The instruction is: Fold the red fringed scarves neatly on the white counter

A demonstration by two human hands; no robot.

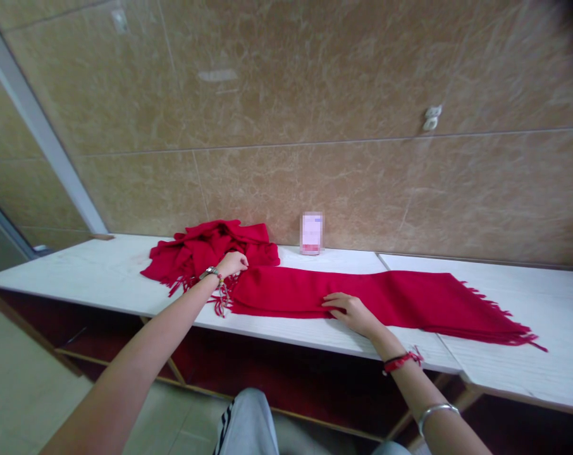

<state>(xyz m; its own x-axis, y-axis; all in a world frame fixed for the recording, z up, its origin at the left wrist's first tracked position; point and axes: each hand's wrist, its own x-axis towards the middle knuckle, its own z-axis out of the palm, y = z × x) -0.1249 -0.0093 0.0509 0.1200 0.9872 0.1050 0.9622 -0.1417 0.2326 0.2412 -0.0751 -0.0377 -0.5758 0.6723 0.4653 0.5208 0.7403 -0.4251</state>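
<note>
A long red scarf (pixel 391 297) lies stretched along the white top, folded in layers, with fringe at both ends. At its left end my left hand (pixel 233 263) has its fingers closed on the upper corner; the fingertips are partly hidden. My right hand (pixel 355 311) rests on the scarf's near edge around the middle, fingers laid out over the cloth and not gripping it. Just behind my left hand sits a crumpled heap of red fringed cloth (pixel 210 243), of the same colour as the scarf.
The white cabinet top (pixel 78 268) runs along a tan marbled wall (pixel 286 183), with open dark red shelves (pixel 248 360) below its front edge. A blurred phone-like object (pixel 312 234) leans upright against the wall. A small white hook (pixel 432 118) is fixed higher up.
</note>
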